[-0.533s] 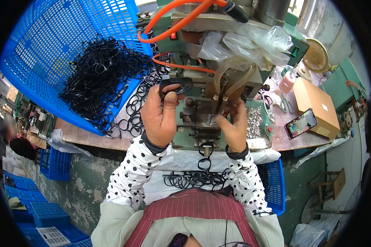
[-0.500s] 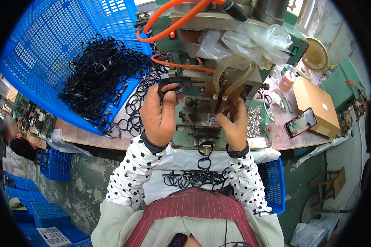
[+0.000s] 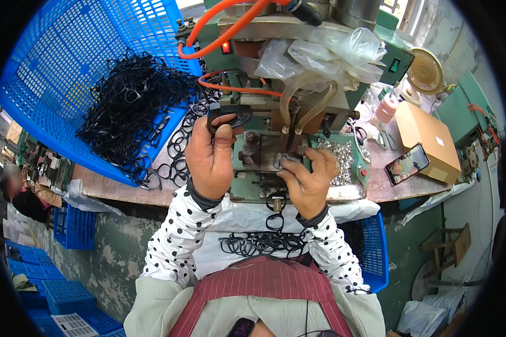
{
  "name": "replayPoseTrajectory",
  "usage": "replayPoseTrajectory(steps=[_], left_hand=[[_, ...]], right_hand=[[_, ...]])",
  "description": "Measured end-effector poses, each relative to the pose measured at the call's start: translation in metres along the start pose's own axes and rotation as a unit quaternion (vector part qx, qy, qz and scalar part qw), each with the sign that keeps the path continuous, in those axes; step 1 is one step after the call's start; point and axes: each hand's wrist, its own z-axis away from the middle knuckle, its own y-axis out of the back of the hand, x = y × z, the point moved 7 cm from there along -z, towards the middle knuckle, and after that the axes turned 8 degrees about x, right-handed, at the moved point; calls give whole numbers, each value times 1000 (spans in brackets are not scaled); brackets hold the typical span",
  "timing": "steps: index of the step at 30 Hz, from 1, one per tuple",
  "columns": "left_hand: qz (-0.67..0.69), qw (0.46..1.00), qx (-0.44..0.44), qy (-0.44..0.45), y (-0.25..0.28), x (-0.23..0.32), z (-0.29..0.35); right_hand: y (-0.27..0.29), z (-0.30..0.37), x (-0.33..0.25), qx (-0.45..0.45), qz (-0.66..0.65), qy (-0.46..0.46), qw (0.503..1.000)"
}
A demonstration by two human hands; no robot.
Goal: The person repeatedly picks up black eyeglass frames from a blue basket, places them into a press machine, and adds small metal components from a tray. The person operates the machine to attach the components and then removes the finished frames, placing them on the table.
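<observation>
With the metal block (image 3: 271,150) of the green machine (image 3: 246,185) as clock centre, the left hand (image 3: 211,163) is at 9 o'clock, clamped on a black loop (image 3: 242,118) at 10. The right hand (image 3: 310,178) comes in from 4 o'clock, fingertips at the block; whether they pinch anything I cannot tell. A gap parts the two hands. Past the left hand, loose black rings (image 3: 179,143) crowd the space up to the blue basket's (image 3: 104,170) edge at 10 o'clock. At 3, a tray (image 3: 345,194) of shiny metal bits borders the right hand; beyond its edge, worktop (image 3: 381,191) shows before the phone (image 3: 407,164).
</observation>
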Motion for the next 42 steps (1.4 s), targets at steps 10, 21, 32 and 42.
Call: replayPoseTrajectory(steps=[10, 21, 32, 42], left_hand=[[-18, 1000, 6, 5, 6, 2, -1], [-36, 998, -1, -48, 0, 1, -1], [-3, 999, 27, 22, 3, -3, 6], [-31, 999, -16, 28, 7, 13, 10]], right_hand=[[7, 0, 23, 82, -111, -164, 977], [32, 39, 158, 199, -191, -445, 852], [5, 25, 112, 122, -164, -294, 934], [-9, 11, 32, 97, -182, -213, 955]])
